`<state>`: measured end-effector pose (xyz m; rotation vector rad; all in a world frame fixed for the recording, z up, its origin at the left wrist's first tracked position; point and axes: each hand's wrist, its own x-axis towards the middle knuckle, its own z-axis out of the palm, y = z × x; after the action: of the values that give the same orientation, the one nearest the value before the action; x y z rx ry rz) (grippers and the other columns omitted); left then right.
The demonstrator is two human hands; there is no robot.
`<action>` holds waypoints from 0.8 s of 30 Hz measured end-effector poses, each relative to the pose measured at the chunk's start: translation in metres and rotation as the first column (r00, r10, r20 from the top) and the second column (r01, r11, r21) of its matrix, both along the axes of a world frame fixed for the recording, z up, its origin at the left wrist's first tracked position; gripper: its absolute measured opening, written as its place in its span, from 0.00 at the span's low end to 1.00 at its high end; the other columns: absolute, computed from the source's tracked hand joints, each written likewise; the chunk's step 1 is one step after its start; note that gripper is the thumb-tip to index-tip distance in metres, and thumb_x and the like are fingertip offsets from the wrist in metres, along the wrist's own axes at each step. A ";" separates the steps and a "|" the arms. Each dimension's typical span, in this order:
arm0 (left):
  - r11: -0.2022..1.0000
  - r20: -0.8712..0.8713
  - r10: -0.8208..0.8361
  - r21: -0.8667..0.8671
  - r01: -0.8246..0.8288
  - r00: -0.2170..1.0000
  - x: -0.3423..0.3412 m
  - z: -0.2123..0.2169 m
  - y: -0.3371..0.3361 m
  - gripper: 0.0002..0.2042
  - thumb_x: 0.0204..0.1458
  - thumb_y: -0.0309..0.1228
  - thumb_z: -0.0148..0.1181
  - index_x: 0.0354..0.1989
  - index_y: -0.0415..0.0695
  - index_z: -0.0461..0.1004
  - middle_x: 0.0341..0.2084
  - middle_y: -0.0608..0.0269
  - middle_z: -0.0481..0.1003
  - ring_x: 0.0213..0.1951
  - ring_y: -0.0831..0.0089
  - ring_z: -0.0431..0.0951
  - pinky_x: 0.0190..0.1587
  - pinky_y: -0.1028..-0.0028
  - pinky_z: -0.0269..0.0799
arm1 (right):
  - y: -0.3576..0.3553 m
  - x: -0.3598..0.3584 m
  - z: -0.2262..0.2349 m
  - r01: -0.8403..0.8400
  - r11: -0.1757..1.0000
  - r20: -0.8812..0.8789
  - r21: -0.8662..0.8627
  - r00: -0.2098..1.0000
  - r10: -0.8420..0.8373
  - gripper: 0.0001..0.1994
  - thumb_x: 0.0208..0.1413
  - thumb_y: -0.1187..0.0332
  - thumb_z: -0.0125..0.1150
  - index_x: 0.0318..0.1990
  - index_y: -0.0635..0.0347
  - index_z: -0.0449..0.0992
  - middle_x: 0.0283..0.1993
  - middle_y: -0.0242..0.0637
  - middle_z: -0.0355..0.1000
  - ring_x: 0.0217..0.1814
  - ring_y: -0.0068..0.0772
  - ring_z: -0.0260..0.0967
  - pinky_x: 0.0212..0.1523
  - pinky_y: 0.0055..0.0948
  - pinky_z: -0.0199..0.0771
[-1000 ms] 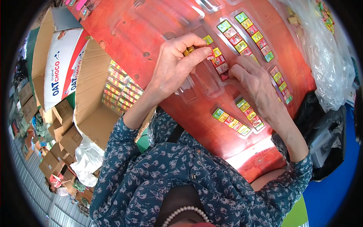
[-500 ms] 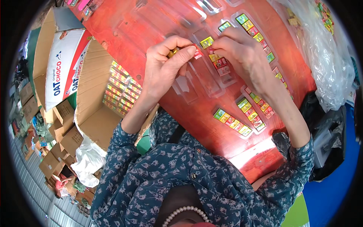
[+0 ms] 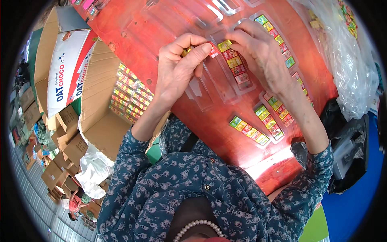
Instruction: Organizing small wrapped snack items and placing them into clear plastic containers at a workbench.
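1. Several rows (image 3: 249, 131) lie made up on the desk (image 3: 205, 123); clear trays (image 3: 220, 16) on the far side show no blocks, so those look left over.
2. Middle row (image 3: 234, 61): five blocks showing, apparently part-done.
3. Left hand (image 3: 175, 68) pinches a red block (image 3: 213, 50) just left of that row, something yellow (image 3: 186, 52) tucked behind.
4. Right hand (image 3: 264, 58) curls over the row's far end; whether it's pinching, can't tell.
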<state>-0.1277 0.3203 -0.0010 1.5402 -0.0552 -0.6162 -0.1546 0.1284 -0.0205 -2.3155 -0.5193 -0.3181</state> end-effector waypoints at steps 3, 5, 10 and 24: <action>1.000 0.062 -0.008 0.030 0.006 0.998 0.003 0.002 -0.007 0.07 0.52 0.30 0.55 0.31 0.38 0.73 0.16 0.72 0.69 0.15 0.88 0.64 0.18 0.85 0.57 | -0.004 0.004 -0.003 -0.009 0.998 0.016 -0.060 1.000 0.010 0.09 0.44 0.77 0.54 0.36 0.63 0.70 0.36 0.41 0.65 0.39 0.43 0.65 0.37 0.33 0.67; 0.999 0.080 -0.027 0.046 0.023 0.996 0.005 0.001 -0.010 0.07 0.52 0.30 0.55 0.30 0.38 0.73 0.16 0.72 0.69 0.15 0.88 0.64 0.18 0.85 0.57 | -0.005 0.002 -0.005 -0.044 0.987 0.033 -0.153 0.998 0.050 0.09 0.45 0.78 0.55 0.37 0.63 0.70 0.36 0.41 0.66 0.40 0.43 0.65 0.37 0.33 0.67; 0.994 0.092 -0.079 0.088 0.071 0.993 0.008 0.001 -0.012 0.08 0.52 0.31 0.55 0.30 0.38 0.73 0.16 0.72 0.69 0.15 0.88 0.63 0.17 0.85 0.57 | -0.012 0.002 0.002 -0.043 0.998 -0.005 -0.044 0.999 0.043 0.07 0.48 0.78 0.53 0.37 0.65 0.70 0.36 0.42 0.66 0.38 0.42 0.66 0.38 0.30 0.66; 0.981 -0.189 -0.089 -0.187 0.053 0.978 0.016 0.018 -0.016 0.10 0.53 0.32 0.55 0.36 0.35 0.73 0.23 0.64 0.72 0.15 0.85 0.64 0.14 0.87 0.52 | 0.005 -0.003 0.031 0.097 0.888 -0.278 0.450 0.960 0.036 0.08 0.48 0.74 0.59 0.36 0.67 0.72 0.27 0.39 0.70 0.27 0.30 0.68 0.30 0.27 0.66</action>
<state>-0.1112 0.3043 0.0171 1.2997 -0.0161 -0.7969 -0.1576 0.1336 0.0108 -1.8621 -0.2311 -0.1069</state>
